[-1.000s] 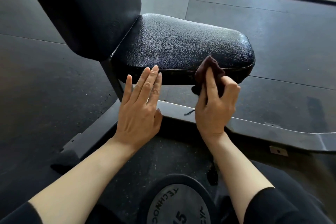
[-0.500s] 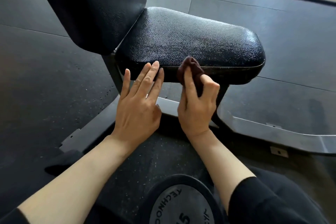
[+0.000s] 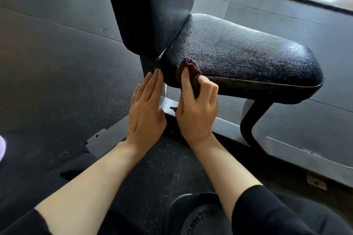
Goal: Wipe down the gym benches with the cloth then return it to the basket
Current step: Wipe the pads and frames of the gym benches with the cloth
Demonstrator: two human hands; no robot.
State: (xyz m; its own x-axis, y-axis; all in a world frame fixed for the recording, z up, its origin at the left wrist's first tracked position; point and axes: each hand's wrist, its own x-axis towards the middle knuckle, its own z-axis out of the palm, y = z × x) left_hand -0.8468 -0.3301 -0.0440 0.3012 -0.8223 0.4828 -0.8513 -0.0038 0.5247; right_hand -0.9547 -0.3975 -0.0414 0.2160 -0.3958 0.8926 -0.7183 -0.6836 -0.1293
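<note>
The right hand holds the bunched dark cloth against the near side edge of the bench seat, close to the backrest. Index finger extended along the cloth, remaining fingers curled around it. The left hand is flat, fingers straight and together, fingertips touching the seat's corner. Both forearms extend forward from black sleeves.

The black padded counter carries a dark cloth at its near edge; its frame stands on the floor
</note>
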